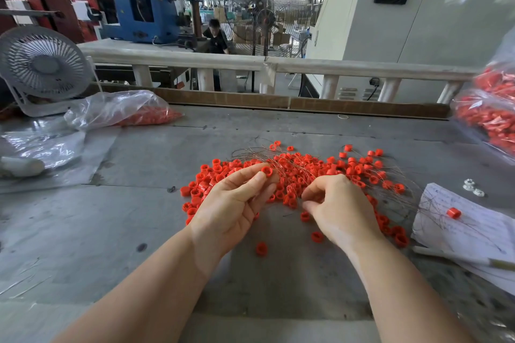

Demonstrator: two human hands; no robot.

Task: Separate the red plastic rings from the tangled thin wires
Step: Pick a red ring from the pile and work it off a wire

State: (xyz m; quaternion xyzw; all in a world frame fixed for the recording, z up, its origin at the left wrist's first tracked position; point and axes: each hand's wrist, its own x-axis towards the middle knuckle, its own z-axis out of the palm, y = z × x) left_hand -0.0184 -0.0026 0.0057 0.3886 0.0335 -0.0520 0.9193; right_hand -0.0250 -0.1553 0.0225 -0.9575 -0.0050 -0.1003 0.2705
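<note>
The single view comes from a wide-angle camera on the person's head, looking forward and down across the grey worktop (139, 164). It sits close: both forearms enter from the bottom edge, and the left hand (231, 203) and right hand (338, 209) fall near the centre. The worktop's near edge lies under the bottom of the frame, and its far edge crosses the middle. Beyond that edge, the upper half shows the workshop hall, with straight lines bowed towards the corners.

Red rings (295, 175); dark thin wires (252, 151); grey table (167, 164); white fan (41, 64).
</note>
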